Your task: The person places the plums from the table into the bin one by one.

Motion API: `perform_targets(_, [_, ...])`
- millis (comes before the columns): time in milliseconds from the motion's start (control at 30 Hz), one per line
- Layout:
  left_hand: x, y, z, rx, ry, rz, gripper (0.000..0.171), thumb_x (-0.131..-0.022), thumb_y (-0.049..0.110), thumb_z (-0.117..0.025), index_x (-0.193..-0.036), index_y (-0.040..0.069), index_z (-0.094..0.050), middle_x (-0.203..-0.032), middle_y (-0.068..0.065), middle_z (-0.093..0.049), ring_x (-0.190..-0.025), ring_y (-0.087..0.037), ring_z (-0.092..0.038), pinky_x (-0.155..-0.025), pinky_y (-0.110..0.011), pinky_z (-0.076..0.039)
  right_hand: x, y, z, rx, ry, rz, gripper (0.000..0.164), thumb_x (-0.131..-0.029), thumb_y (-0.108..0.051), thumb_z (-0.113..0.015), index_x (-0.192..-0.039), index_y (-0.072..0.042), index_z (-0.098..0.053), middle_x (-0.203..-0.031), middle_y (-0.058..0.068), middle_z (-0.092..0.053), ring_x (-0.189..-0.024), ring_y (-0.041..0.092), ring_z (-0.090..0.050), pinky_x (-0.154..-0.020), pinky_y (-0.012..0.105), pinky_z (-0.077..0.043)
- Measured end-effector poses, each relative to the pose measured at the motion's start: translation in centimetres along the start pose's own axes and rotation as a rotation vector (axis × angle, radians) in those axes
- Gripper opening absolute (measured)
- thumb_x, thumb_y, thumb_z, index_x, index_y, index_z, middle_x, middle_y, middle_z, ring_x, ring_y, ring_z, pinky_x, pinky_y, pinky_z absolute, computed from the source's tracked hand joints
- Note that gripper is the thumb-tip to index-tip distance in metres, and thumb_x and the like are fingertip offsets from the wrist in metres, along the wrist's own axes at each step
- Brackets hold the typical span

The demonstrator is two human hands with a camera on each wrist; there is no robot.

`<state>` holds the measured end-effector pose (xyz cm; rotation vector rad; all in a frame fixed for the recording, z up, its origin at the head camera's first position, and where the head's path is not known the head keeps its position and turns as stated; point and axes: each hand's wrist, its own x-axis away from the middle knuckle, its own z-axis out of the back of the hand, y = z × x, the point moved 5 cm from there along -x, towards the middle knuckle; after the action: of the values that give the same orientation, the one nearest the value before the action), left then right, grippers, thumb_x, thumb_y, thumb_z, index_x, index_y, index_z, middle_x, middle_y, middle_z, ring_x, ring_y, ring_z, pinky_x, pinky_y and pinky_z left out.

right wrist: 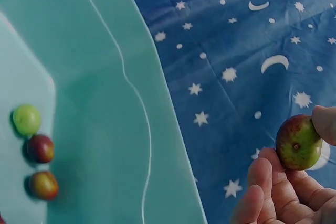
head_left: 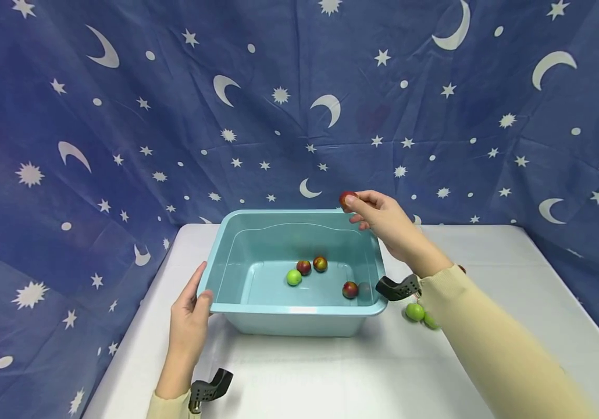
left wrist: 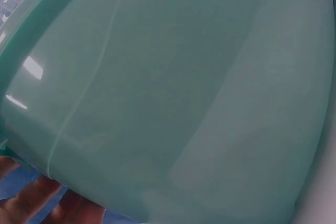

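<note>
A light blue plastic basin (head_left: 299, 323) stands on the white table. My left hand (head_left: 188, 320) grips its left front corner, thumb at the rim; in the left wrist view some fingers (left wrist: 31, 198) show beyond the wall. My right hand (head_left: 391, 227) pinches a small round red-and-green fruit, like a plum (right wrist: 295, 142), between thumb and fingertips. It is held up by the basin's far right rim. Inside the basin lie a green fruit (head_left: 293, 277) and, around it, red ones: two close by (head_left: 304, 267) and one nearer the right wall (head_left: 350, 290).
Green fruits (head_left: 414, 312) lie on the table right of the basin, partly covered by the right sleeve (head_left: 498, 343). Part of a red fruit (head_left: 462, 269) shows behind that sleeve. A blue cloth (head_left: 278, 145) with moons and stars hangs behind the table (head_left: 299, 378).
</note>
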<state>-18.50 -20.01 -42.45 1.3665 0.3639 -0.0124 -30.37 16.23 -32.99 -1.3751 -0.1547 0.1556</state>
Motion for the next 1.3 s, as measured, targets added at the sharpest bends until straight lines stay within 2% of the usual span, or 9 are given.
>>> perform_targets(233, [0.0, -0.1, 0.0, -0.001, 0.006, -0.014, 0.053, -0.098, 0.005, -0.043, -0.142, 0.033, -0.048, -0.145, 0.002, -0.044, -0.118, -0.023, -0.052, -0.080, -0.020, -0.051, -1.7, 0.1, -2.8, 0.021, -0.031, -0.042, 0.053, -0.089, -0.046, -0.067, -0.124, -0.009, -0.057, -0.121, 0.009, -0.061, -0.107, 0.033, -0.058, -0.089, 0.044, -0.047])
perform_targets(533, [0.0, -0.1, 0.1, -0.009, 0.009, -0.031, 0.049, -0.099, 0.009, -0.046, -0.143, 0.032, -0.048, -0.146, 0.004, -0.043, -0.122, -0.020, -0.050, -0.084, -0.018, -0.049, -3.2, 1.5, -5.7, 0.174, -0.140, -0.143, 0.043, -0.087, -0.037, -0.071, -0.115, -0.008, -0.055, -0.111, 0.007, -0.066, -0.096, 0.024, -0.061, -0.082, 0.038, -0.049])
perform_targets(700, [-0.1, -0.1, 0.0, -0.004, 0.003, -0.050, 0.047, -0.100, 0.011, -0.047, -0.145, 0.024, -0.047, -0.146, 0.004, -0.043, -0.125, -0.020, -0.047, -0.085, -0.018, -0.048, -3.5, 2.4, -6.5, 0.239, -0.199, -0.190, 0.041, -0.086, -0.034, -0.073, -0.112, -0.008, -0.056, -0.105, 0.005, -0.066, -0.094, 0.023, -0.061, -0.081, 0.037, -0.049])
perform_targets(933, [0.0, -0.1, 0.1, -0.006, 0.012, -0.081, 0.045, -0.101, 0.015, -0.049, -0.143, 0.031, -0.048, -0.146, 0.003, -0.044, -0.128, -0.020, -0.046, -0.089, -0.017, -0.045, -3.4, 2.9, -7.4, 0.322, -0.277, -0.211, 0.033, -0.086, -0.027, -0.074, -0.105, -0.005, -0.058, -0.101, 0.013, -0.065, -0.085, 0.023, -0.058, -0.071, 0.033, -0.049])
perform_targets(1067, [-0.1, 0.0, 0.0, 0.012, 0.008, -0.103, 0.044, -0.101, 0.015, -0.050, -0.143, 0.029, -0.049, -0.146, 0.002, -0.044, -0.129, -0.021, -0.045, -0.091, -0.018, -0.045, -3.3, 3.0, -7.7, 0.365, -0.306, -0.225, 0.032, -0.085, -0.025, -0.075, -0.103, -0.004, -0.059, -0.098, 0.014, -0.064, -0.079, 0.020, -0.059, -0.071, 0.032, -0.049])
perform_targets(1300, [-0.1, -0.2, 0.0, 0.012, 0.012, -0.101, 0.044, -0.100, 0.016, -0.051, -0.144, 0.025, -0.049, -0.145, 0.002, -0.045, -0.128, -0.021, -0.046, -0.090, -0.018, -0.045, -3.3, 3.2, -8.2, 0.396, -0.337, -0.239, 0.032, -0.084, -0.022, -0.076, -0.102, -0.003, -0.059, -0.091, 0.012, -0.064, -0.072, 0.018, -0.056, -0.070, 0.033, -0.046])
